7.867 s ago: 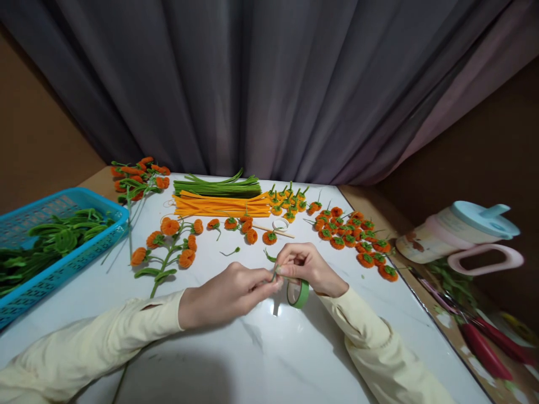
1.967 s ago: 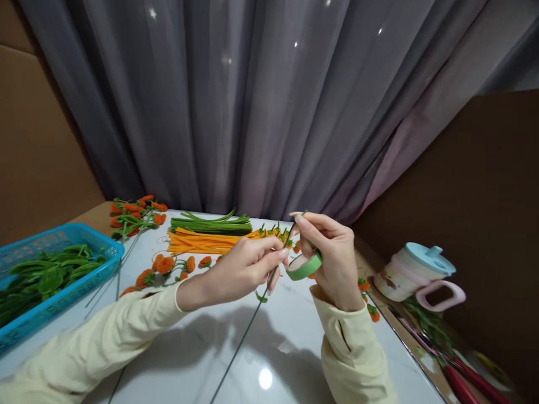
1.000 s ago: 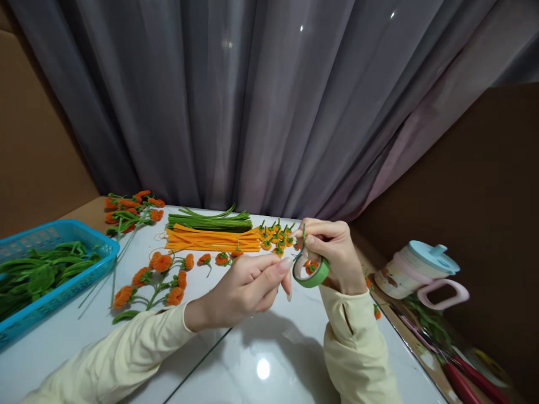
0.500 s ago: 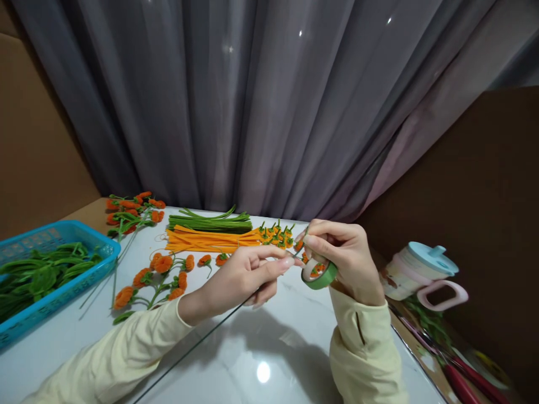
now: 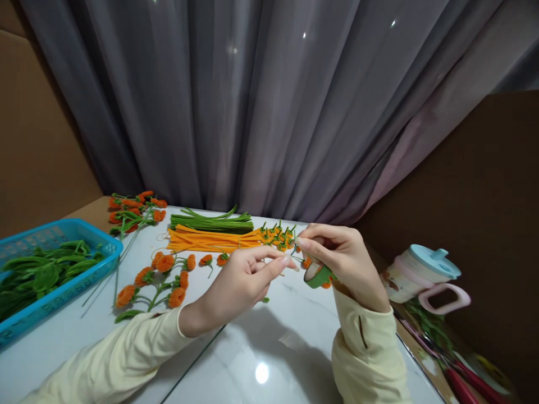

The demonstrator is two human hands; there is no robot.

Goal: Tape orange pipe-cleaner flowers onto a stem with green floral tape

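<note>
My left hand (image 5: 240,283) has its thumb and index finger pinched together on a long thin green wire stem (image 5: 193,361). The stem slants from under that hand down to the near edge of the view; its upper tip is mostly hidden by the fingers. My right hand (image 5: 347,259), just to the right, is closed around a roll of green floral tape (image 5: 319,276). Its thumb and index finger pinch close to the left fingertips, and a narrow bit of tape seems to show there. Orange fuzzy flower heads (image 5: 205,260) lie on the table beyond both hands.
A blue basket (image 5: 113,249) of green leaves stands left. Finished orange flower sprays (image 5: 166,262), green pipe cleaners (image 5: 210,221) and orange pipe cleaners (image 5: 214,240) lie on the white table. A lidded cup (image 5: 415,272) and red-handled pliers (image 5: 461,387) are right.
My right fingertips have drawn slightly down and left, and the tape roll has turned. The stem's lower end has swung to the right. Both hands keep their hold.
</note>
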